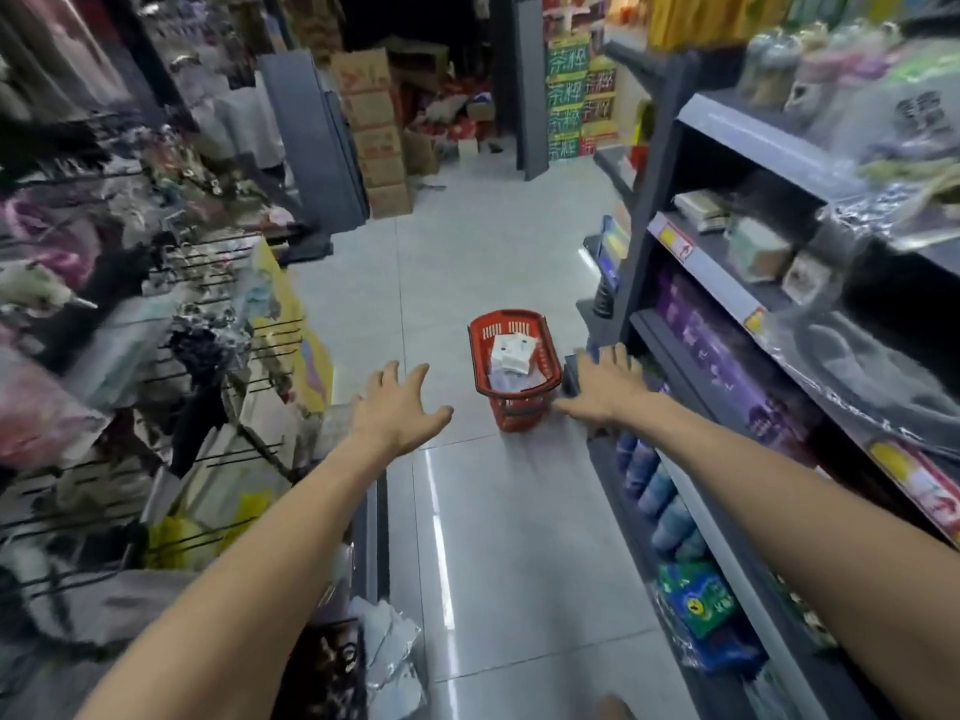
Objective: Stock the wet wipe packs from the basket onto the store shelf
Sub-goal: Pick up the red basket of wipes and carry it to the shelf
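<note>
On the aisle floor, at about 12 o'clock from the person, the red basket is sitting on the tiles with its long axis running up and down the aisle, near end toward the camera. White wet wipe packs are lying inside it, stacked toward the far half; the exact count is too blurry to tell. Both arms are stretching forward and both hands are empty.

The left hand is hovering at roughly 9 o'clock from the basket, fingers spread wide, clearly apart from the rim. The right hand is hovering at about 3 o'clock, also splayed wide, its thumb side just beside the basket's near right corner; actual contact cannot be confirmed. The right hand is looking nearer to the basket than the left.

The store shelf is running along the right side of the aisle, at 2 to 3 o'clock from the basket, with purple boxes and other goods already filling several tiers. Which tier is taking the wipes cannot be told.

Judgement: stocking is not yet underway and packs are lying in the basket. The packs are lying between the two hands and slightly ahead, so the reach is calling for going forward and down over the near rim, probably right hand first.
</note>
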Action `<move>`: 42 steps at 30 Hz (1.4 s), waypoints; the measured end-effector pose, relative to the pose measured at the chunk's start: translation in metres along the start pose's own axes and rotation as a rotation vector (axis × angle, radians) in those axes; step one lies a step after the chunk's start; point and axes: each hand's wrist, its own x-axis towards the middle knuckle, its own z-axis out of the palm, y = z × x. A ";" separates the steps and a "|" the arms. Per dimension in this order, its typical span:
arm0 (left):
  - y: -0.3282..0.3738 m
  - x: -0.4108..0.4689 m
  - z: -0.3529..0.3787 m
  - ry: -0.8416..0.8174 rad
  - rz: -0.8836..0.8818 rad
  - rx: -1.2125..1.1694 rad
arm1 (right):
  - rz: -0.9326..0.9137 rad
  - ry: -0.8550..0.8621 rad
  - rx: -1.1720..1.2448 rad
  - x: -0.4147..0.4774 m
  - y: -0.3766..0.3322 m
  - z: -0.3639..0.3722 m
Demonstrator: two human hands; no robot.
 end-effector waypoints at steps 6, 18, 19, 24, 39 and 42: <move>-0.007 0.125 0.005 -0.067 -0.007 0.017 | 0.074 -0.078 0.026 0.123 -0.011 0.001; 0.017 0.388 -0.016 -0.182 0.083 0.098 | 0.169 -0.181 0.119 0.384 -0.016 -0.023; 0.017 0.407 -0.016 -0.185 0.100 0.115 | 0.177 -0.189 0.122 0.400 -0.019 -0.025; 0.011 0.510 -0.020 -0.216 0.161 0.169 | 0.208 -0.214 0.139 0.481 -0.034 -0.035; 0.000 0.811 -0.043 -0.329 0.533 0.324 | 0.707 -0.156 0.415 0.633 -0.065 -0.060; 0.024 0.856 -0.047 -0.333 0.613 0.339 | 0.781 -0.142 0.463 0.652 -0.055 -0.063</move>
